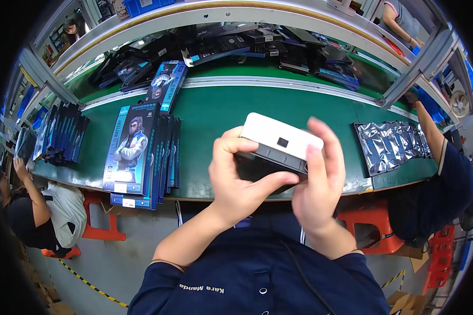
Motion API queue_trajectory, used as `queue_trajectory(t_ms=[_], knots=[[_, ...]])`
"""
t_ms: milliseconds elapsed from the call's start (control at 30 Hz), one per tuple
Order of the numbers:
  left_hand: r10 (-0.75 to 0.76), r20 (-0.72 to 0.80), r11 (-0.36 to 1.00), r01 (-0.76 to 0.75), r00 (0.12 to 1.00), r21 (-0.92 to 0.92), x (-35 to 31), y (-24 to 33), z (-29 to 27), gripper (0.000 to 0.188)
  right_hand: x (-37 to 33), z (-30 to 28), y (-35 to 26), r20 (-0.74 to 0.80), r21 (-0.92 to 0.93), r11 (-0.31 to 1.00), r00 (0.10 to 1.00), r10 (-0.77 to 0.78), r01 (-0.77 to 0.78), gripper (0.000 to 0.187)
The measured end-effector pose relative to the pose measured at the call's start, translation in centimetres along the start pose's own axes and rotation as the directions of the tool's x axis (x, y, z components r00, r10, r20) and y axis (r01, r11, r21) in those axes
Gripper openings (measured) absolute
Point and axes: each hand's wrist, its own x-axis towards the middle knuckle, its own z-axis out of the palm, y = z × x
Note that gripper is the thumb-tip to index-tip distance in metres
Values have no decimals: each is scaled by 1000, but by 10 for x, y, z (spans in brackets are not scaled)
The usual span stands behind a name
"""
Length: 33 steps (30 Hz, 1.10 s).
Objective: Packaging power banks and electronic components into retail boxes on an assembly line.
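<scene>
Above the near edge of the green bench, I hold a box-shaped device (281, 137) with a white, rounded face, a small black square on it and a dark grey side. I cannot tell its exact kind. My left hand (230, 181) is wrapped round its left end and underside, thumb along the lower edge. At the right end is my right hand (320, 184), a finger against the white face and the others around the corner, slightly blurred. Left of my hands, a stack of black and blue battery boxes (129, 149) leans, with another battery box (166, 86) behind it.
More boxes (63, 131) stand at the far left. Silvery packs (391, 147) lie on the right, near a co-worker's arm (428, 126). A shelf beam (205, 13) spans the back, with piled dark boxes (220, 50) beneath. Red stools (370, 220) stand beside the bench.
</scene>
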Motion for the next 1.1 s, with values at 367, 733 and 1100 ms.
queue_trajectory(t_ms=[367, 733, 1100], knots=[[-155, -67, 953, 131, 986, -273, 25, 8, -5, 23, 12, 14, 28, 49, 128, 948, 953, -300, 292, 32], [-374, 563, 875, 481, 737, -48, -8, -6, -51, 112, 19, 12, 44, 18, 327, 942, 997, 71, -73, 32], [-295, -234, -164, 192, 926, 968, 29, 111, -124, 88, 5, 72, 103, 951, -266, 551, 309, 16, 791, 70]])
